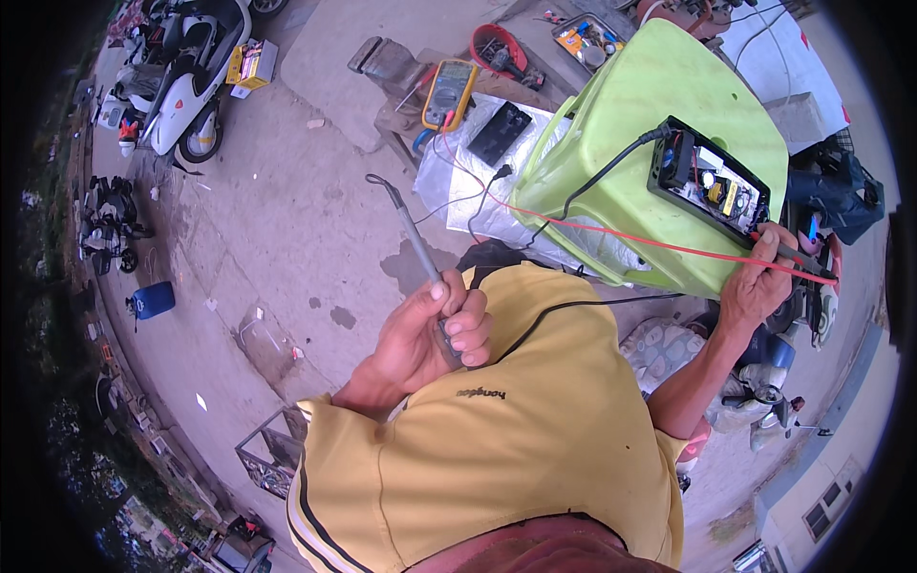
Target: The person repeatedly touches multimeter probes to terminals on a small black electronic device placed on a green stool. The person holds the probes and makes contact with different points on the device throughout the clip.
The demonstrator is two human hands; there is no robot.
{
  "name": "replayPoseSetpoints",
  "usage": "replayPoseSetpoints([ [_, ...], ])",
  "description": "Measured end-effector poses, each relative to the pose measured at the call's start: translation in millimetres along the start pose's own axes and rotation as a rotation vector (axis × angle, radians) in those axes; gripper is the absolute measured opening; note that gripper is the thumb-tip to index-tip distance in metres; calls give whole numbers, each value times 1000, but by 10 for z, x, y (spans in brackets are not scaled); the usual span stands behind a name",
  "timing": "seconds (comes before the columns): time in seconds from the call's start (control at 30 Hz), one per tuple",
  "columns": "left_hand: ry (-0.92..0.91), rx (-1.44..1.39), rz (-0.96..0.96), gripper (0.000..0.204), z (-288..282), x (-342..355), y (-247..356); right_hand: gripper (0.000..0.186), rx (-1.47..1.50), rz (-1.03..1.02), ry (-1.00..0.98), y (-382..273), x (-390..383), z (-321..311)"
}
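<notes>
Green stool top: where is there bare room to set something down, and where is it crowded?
The widest bare patch on the green stool lies between its far edge, the open black case and black cable. Crowded: the near right, where case, right hand and red lead gather.

We see one short dark word (480, 393), upside down, on the yellow shirt (497, 449). Markings on the meter (450, 93) and the yellow box (252, 63) are too small for us to read.

Grey rod (415, 237), apparently hook-tipped; open case (695, 209)
</notes>
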State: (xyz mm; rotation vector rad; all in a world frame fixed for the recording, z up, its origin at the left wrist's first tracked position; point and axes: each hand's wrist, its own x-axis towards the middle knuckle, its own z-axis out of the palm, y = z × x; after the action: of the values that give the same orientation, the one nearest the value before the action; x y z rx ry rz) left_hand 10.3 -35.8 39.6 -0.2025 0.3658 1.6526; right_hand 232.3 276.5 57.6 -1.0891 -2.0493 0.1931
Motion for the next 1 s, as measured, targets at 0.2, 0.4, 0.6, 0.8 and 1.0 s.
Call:
replayPoseSetpoints([
  [0.2, -67, 24, -20, 26, -32, -9, 27, 20, 11, -2, 6, 2, 1, 10],
  [0.4, -130, 49, -21, 28, 37, 20, 53, 21, 5, 12, 7, 26, -3, 14],
  [0.6, -493, -269, -73, 29, 371, 140, 172, 22, 26, 11, 8, 6, 0, 18],
  [0.8, -802, -420, -481, 22, 480, 63, 152, 22, 1, 30, 17, 37, -23, 14],
  [1.0, -621, -252, -641, 38, 598, 30, 318, 24, 21, 35, 8, 15, -11, 13],
])
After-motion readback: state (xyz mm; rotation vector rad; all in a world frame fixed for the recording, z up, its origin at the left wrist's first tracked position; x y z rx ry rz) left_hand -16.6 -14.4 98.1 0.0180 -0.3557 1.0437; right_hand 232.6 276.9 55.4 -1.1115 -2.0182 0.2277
